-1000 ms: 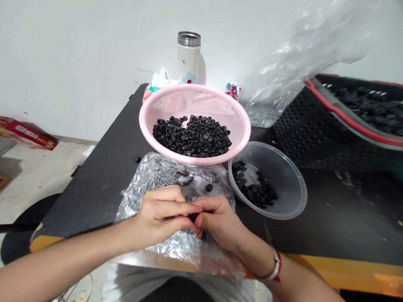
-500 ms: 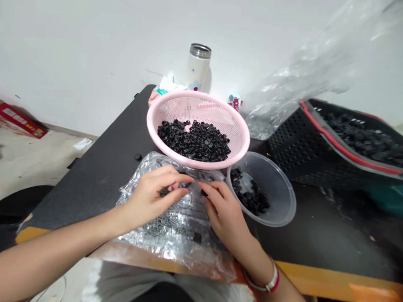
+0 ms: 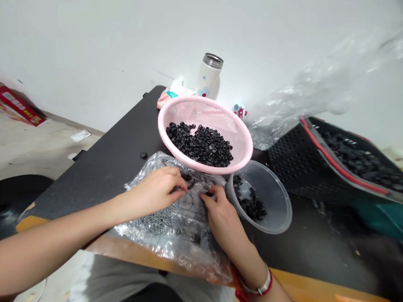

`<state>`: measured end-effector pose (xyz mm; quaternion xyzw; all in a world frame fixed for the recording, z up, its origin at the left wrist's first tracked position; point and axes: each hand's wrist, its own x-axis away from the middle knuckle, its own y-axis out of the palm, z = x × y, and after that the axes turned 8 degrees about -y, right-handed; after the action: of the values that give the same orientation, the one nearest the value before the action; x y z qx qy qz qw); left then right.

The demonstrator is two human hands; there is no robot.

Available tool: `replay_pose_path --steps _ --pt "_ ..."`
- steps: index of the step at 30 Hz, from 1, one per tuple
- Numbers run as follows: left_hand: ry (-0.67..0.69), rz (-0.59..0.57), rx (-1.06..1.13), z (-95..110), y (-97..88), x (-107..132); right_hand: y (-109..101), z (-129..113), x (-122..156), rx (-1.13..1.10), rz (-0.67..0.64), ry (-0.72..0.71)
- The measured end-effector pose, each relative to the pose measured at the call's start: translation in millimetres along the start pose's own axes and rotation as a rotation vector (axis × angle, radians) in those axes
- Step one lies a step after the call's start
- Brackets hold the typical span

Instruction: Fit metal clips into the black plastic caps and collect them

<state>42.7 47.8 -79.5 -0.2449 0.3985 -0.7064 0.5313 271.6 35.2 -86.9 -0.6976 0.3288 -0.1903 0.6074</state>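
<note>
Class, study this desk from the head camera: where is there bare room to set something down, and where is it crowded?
Bare tabletop lies left of the plastic bag; another patch lies right of the clear bowl, below the basket. It's crowded around the left hand and right hand, under the pink strainer.

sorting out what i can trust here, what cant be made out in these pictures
- Head view: whatever the left hand and right hand may be touching under their fingers, hidden by the fingers themselves.
- Head view: the exact kind of the small metal pieces in the clear plastic bag, too small and blurred by the plastic.
- Head view: the right end of the black crate, cut off by the picture's edge.
</note>
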Motion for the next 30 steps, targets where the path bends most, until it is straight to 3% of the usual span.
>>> replay_pose_path --steps 2,5,8,10,14,18,23,30 --pt "0.02 -0.036 -0.101 1.2 1.7 1.6 -6.4 -5.2 2.6 -0.059 0.073 -0.059" --pt "0.034 -0.068 -0.175 2.1 5.5 4.0 -22.5 -6.8 7.1 -0.108 0.315 -0.142" --pt "0.054 -0.072 -0.172 -0.2 10.0 5.1 -40.4 13.4 10.6 -0.004 0.502 -0.03" --pt "0.067 -0.059 -0.162 -2.3 12.7 5.4 -48.1 38.4 12.3 0.06 0.442 0.123" --pt "0.069 -0.044 -0.156 -3.7 15.4 5.7 -50.1 83.8 16.8 0.013 0.124 0.311" --pt "0.075 -0.043 -0.142 -1.6 15.2 5.5 -50.4 90.7 18.3 -0.156 -0.172 0.35" --pt "0.086 -0.03 -0.101 0.9 14.9 3.7 -56.3 81.5 15.2 -0.089 -0.223 0.336" --pt "0.11 0.011 -0.023 -1.1 17.3 4.2 -55.4 84.4 15.9 -0.058 -0.146 0.301"
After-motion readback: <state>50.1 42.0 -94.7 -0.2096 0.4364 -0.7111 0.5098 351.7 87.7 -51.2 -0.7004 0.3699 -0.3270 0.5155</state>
